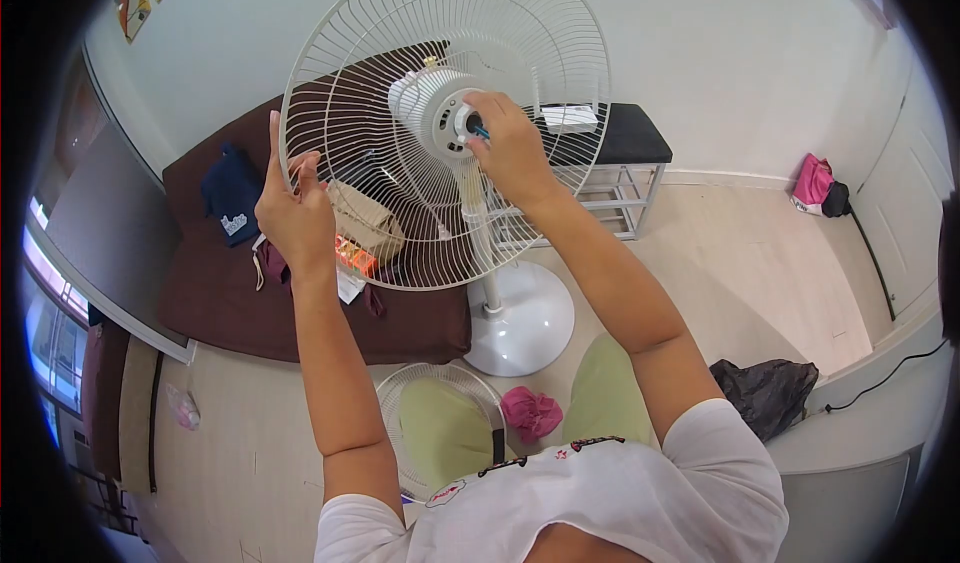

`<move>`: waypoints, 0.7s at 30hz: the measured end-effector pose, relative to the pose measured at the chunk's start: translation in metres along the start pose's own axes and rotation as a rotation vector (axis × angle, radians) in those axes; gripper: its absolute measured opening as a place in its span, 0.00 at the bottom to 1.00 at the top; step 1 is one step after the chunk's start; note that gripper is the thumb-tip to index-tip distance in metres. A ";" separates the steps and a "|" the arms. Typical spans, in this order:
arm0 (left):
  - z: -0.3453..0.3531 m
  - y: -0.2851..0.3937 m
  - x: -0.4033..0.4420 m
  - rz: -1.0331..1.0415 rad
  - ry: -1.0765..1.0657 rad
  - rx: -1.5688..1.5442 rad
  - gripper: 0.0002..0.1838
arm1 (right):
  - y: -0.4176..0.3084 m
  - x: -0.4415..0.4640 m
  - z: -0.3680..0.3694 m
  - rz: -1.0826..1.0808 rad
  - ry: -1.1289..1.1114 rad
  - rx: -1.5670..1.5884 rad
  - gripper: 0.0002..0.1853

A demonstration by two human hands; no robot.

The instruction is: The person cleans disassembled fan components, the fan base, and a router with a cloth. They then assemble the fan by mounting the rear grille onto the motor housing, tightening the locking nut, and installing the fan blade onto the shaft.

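Observation:
A white stand fan stands before me with its rear wire grille (pixel 350 73) against the motor housing (pixel 415 98). My left hand (pixel 297 208) is closed on the grille's left rim, fingers hooked through the wires and one finger pointing up. At the hub, my right hand (pixel 515 148) has its thumb and fingers curled on a white plastic ring nut (pixel 461 121) around the shaft. A small blue bit shows between those fingers. No blades are on the shaft. Below, the fan's round white base (pixel 525 323) rests on the floor. Another wire grille (pixel 395 418) leans by my legs.
A brown sofa bed (pixel 230 303) holds a dark blue cloth (pixel 230 188) and a beige bag (pixel 360 223). Behind the fan is a black-topped rack (pixel 635 135) with a white box. A pink cloth (pixel 530 413) and a black plastic bag (pixel 765 393) lie on the floor.

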State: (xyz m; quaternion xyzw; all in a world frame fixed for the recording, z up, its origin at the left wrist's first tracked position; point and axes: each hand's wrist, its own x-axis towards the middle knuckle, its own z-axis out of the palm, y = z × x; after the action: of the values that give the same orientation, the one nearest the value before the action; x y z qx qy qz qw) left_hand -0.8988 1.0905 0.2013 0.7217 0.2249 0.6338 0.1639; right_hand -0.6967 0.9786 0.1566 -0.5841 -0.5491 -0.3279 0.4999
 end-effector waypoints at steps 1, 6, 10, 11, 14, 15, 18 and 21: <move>0.001 0.000 -0.001 0.017 0.022 0.002 0.30 | -0.001 -0.001 -0.001 0.045 -0.021 0.024 0.26; 0.000 0.000 -0.001 -0.006 -0.003 0.007 0.27 | 0.001 0.002 0.002 0.070 -0.024 0.030 0.26; -0.001 0.008 -0.002 -0.062 -0.018 -0.002 0.24 | -0.003 0.011 0.004 0.278 -0.121 -0.018 0.26; 0.000 0.005 -0.002 -0.060 -0.020 -0.003 0.24 | -0.003 0.012 0.004 0.318 -0.129 -0.015 0.26; 0.003 -0.005 0.000 0.006 -0.003 0.018 0.25 | -0.004 0.008 0.012 0.318 -0.017 0.033 0.27; 0.003 -0.004 -0.001 0.004 0.015 0.020 0.28 | -0.003 0.006 0.014 0.316 -0.016 0.034 0.27; 0.004 -0.006 0.001 0.013 0.036 0.006 0.31 | -0.001 0.004 0.021 0.392 -0.010 0.041 0.28; 0.005 -0.006 -0.001 0.017 0.039 -0.022 0.31 | 0.004 0.002 0.021 0.080 -0.062 -0.168 0.30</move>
State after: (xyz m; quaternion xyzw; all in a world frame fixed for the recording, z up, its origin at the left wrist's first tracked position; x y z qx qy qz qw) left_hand -0.8946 1.0953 0.1970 0.7095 0.2148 0.6514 0.1619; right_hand -0.6963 0.9989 0.1514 -0.6551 -0.5111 -0.3346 0.4446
